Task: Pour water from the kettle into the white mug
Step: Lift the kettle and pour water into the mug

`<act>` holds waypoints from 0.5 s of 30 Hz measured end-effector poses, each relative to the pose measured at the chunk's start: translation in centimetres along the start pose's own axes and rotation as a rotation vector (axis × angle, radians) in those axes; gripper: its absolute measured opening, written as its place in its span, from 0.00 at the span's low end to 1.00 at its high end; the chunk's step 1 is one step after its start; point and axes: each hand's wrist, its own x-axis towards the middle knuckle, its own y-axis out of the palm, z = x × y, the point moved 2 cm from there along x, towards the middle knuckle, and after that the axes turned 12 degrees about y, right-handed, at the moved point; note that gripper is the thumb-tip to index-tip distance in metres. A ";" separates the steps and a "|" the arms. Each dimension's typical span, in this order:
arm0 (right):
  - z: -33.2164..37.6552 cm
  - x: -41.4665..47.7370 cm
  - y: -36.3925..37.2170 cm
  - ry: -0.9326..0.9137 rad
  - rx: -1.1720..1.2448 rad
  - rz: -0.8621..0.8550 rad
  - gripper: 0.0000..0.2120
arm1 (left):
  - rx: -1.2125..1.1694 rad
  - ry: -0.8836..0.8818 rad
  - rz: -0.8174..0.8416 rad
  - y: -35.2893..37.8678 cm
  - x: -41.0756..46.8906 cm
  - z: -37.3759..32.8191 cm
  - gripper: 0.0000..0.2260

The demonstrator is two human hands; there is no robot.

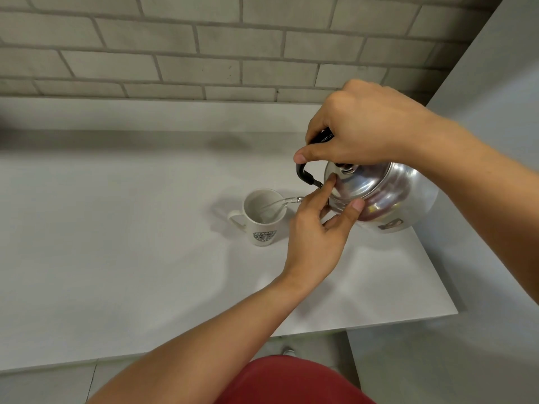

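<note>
A: Where's the kettle (pixel 388 193) rn?

B: It's off the counter (pixel 116 243), tipped hard toward the white mug (pixel 264 218), spout pointing left. Your right hand (pixel 361 126) is wrapped around its black handle (pixel 304 176) from above, fingers closed on it, thumb lying along the front.

A: And my left?

B: Your left hand (pixel 318 234) comes up from below w/ a fingertip pressed on the lid (pixel 348 182), thumb against the kettle's shiny side. The other fingers are curled loosely, not gripping anything.

A: Water going?

B: Yep, a thin clear stream (pixel 278 203) runs from the spout over the mug's right rim and into it. Can't tell how full it is.

A: Mug position?

B: Upright on the counter, just left of your left hand, not touching it. Its handle points left, and a dark round logo faces you. Brick wall (pixel 204 48) sits behind the counter. The red at the bottom edge is your clothing (pixel 291 383).
</note>
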 end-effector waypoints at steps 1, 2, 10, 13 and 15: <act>0.1 0.0 -0.1 -0.001 -0.003 0.003 0.21 | 0.000 -0.004 0.000 0.0 0.0 0.0 0.27; 0.1 0.0 -0.1 0.000 -0.006 0.005 0.21 | 0.002 -0.007 -0.001 0.0 0.1 0.0 0.27; 0.2 0.2 -0.1 0.004 -0.032 0.014 0.22 | 0.000 -0.030 -0.002 0.0 -0.1 -0.1 0.27; 0.2 0.3 -0.1 -0.004 -0.039 0.015 0.22 | -0.009 -0.037 -0.001 0.0 -0.1 -0.2 0.27; 0.2 0.2 -0.1 -0.003 -0.035 0.016 0.22 | -0.015 -0.043 -0.001 0.0 -0.1 -0.2 0.27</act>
